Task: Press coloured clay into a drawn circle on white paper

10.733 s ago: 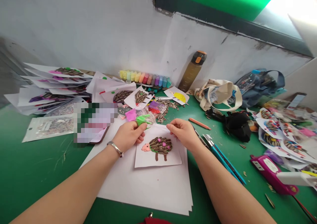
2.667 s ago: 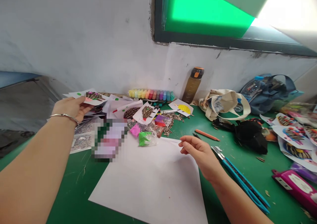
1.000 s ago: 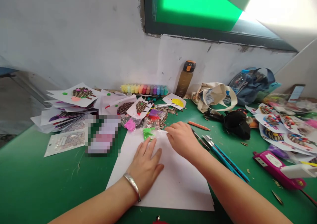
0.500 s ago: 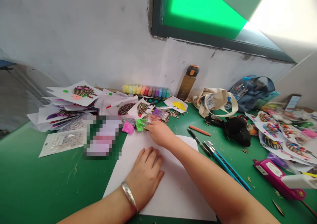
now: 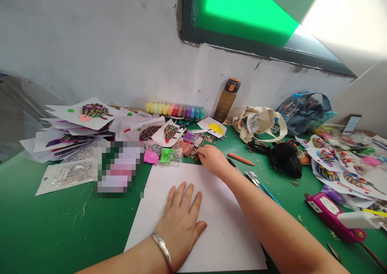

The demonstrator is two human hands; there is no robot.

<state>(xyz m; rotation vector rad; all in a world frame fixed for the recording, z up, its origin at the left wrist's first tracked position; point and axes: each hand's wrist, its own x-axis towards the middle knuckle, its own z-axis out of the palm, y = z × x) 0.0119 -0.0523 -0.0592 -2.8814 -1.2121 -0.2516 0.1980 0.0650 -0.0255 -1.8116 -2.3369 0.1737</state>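
Observation:
My left hand (image 5: 183, 217), with a silver bangle at the wrist, lies flat with fingers spread on a blank sheet of white paper (image 5: 229, 233). Beyond the sheet's far edge, my right hand (image 5: 211, 160) reaches to a small pile of striped sunflower seeds (image 5: 208, 138). Its fingers are drawn together at the near side of the pile; what is between them, if anything, is too small to make out. Left of that hand are plastic packets of modelling clay, one green (image 5: 168, 155) and one pink (image 5: 151, 155).
Seed-and-clay hedgehog pictures are stacked at left (image 5: 90, 114). Along the wall stand a row of coloured clay packets (image 5: 175, 110) and a brown bottle (image 5: 226, 100). An orange pen (image 5: 241, 159), a blue cutter (image 5: 269, 193), a black bag (image 5: 286, 161) and a magenta device (image 5: 329, 217) lie rightward.
My right hand has moved right, from the green clay packet to the sunflower seeds. My left hand's fingers have spread wider on the paper. The view has shifted slightly.

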